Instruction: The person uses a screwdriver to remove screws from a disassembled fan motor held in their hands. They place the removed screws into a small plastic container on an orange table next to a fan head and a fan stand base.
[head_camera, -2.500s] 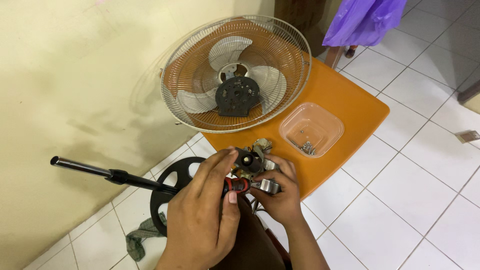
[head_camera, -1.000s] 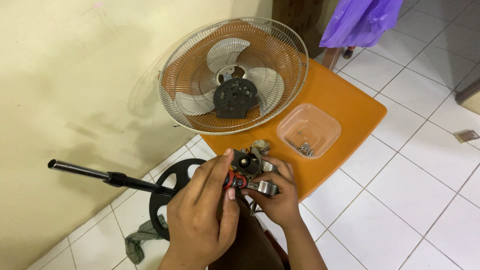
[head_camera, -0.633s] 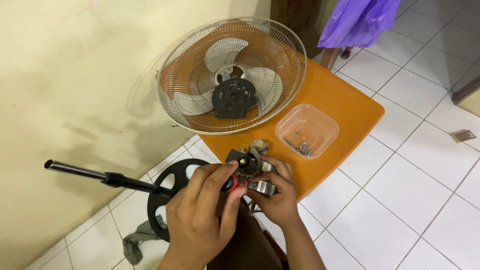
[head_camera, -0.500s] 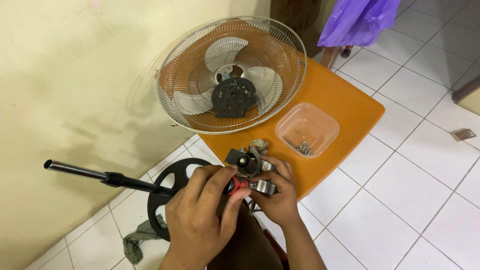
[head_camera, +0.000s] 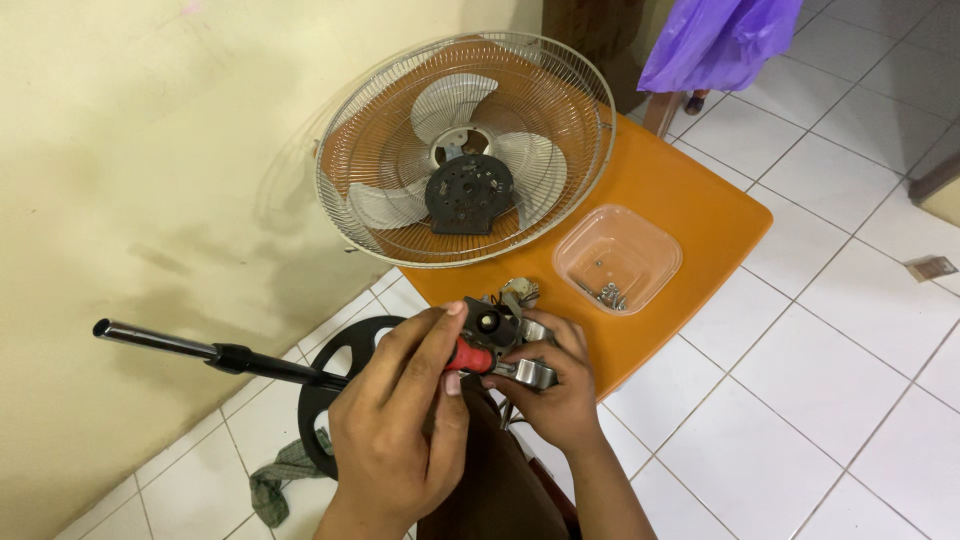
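- Fan motor (head_camera: 497, 330): dismounted, held at the near edge of the orange surface (head_camera: 690, 215) by the right hand (head_camera: 555, 385), its grip closed around it.
- Red-handled screwdriver (head_camera: 470, 355): pinched in the closed left hand (head_camera: 400, 420), tip at the motor.
- Fan cage with blades (head_camera: 465, 150): detached, laid on the surface.
- Clear tub (head_camera: 618, 258): loose screws collected inside.
- Stand pole and base (head_camera: 250, 362): laid on the floor.
- Judged: disassembly well advanced; motor work unfinished.

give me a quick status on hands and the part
Left hand on red-handled tool. Right hand holds fan motor part. Nothing in the way.
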